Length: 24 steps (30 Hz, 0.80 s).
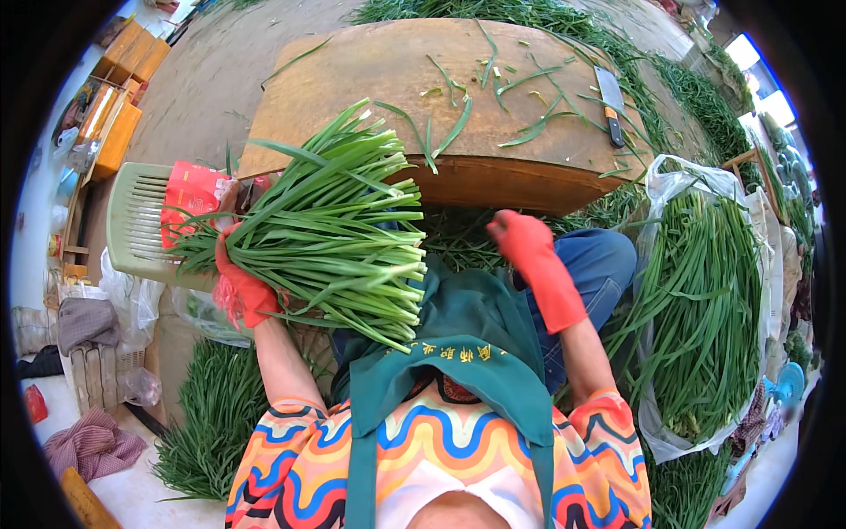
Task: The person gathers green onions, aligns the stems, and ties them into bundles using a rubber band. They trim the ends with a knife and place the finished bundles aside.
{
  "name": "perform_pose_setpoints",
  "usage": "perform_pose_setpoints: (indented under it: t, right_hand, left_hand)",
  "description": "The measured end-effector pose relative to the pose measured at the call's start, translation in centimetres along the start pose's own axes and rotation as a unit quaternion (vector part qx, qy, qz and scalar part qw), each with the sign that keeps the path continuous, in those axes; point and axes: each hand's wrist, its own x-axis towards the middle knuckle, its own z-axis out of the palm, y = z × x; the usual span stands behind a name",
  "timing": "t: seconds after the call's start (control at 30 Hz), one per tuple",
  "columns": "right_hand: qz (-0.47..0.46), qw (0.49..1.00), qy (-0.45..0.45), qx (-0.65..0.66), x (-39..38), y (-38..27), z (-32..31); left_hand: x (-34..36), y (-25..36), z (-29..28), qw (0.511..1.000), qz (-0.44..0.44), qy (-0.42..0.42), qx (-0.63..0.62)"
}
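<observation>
My left hand [244,286], in a red rubber glove, grips a thick bunch of garlic chives [339,234]. The pale stem ends fan out to the right above my lap; the leaf tips gather by my wrist. Part of the bunch overlaps the near left corner of the wooden table [352,79]. My right hand [522,242], gloved in red too, hovers over my right thigh just below the table's near edge. Its fingers are curled in, with nothing seen in them. A knife [610,106] with a black and orange handle lies at the table's right side.
Loose green leaves [454,123] are scattered over the table. On my left stands a pale green plastic basket [132,216] with red packaging [189,198]. A clear bag [648,423] full of chives stands on my right. More chives [211,414] lie at lower left and along the floor.
</observation>
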Motion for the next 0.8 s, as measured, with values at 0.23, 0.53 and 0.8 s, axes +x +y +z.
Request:
perform_pose_setpoints:
  t: [0.23, 0.53, 0.8]
  right_hand:
    - [-0.096, 0.966, -0.008, 0.241, 2.5, -9.5, -4.8]
    - [0.049, 0.997, -0.022, 0.058, 2.7, 5.2, 0.5]
    - [0.031, 0.812, -0.240, 0.531, 4.6, -7.6, -2.4]
  left_hand:
    - [2.2, -0.1, -2.1, 0.988, -0.064, -0.104, -0.090]
    - [3.4, -0.8, -4.5, 0.983, -0.098, -0.095, -0.125]
    - [4.4, -1.3, -5.1, 0.959, -0.080, -0.218, -0.160]
